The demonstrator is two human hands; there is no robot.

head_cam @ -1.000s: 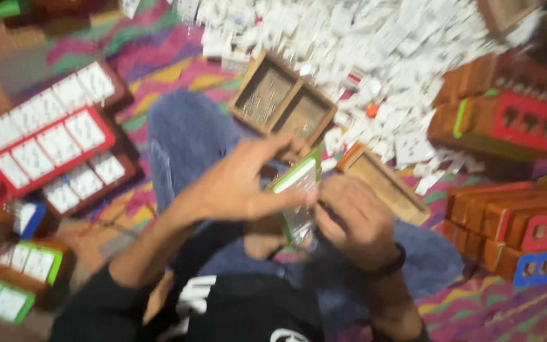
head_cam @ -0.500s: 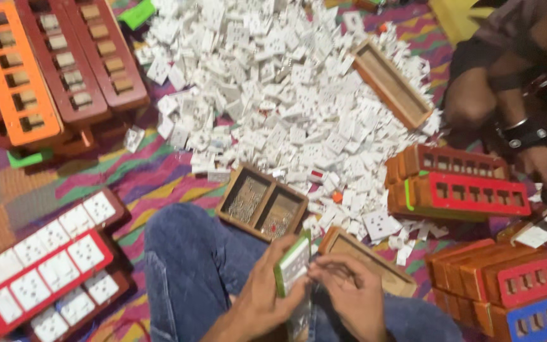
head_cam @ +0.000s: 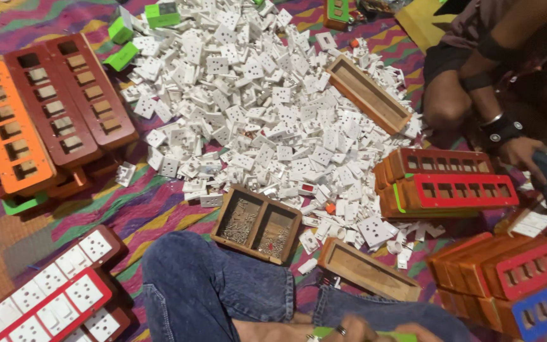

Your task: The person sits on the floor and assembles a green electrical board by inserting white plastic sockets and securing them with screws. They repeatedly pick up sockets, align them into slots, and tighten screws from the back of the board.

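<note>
At the bottom edge of the frame we see only the tops of our two hands: the left hand (head_cam: 343, 330) and the right hand (head_cam: 416, 332) meet over a thin green plastic piece (head_cam: 384, 334), and both seem to touch it, though we cannot tell how either grip is closed because the frame cuts the fingers off.

As for progress, we judge it partial. At lower left lie red and brown boards already fitted with white socket plates (head_cam: 52, 297), which look finished. At upper left, the orange and brown frames with bare slots (head_cam: 39, 114) look unfilled, as do the red, orange and blue frames stacked at right (head_cam: 508, 278). The great heap of loose white socket modules (head_cam: 254, 95) across the upper middle suggests much is left.

Just beyond our jeans-clad knee (head_cam: 216, 285) sits a small two-compartment wooden tray of screws (head_cam: 257, 225), with an empty wooden tray (head_cam: 368, 269) beside it. Another person's hand (head_cam: 520, 152) works at the right edge.
</note>
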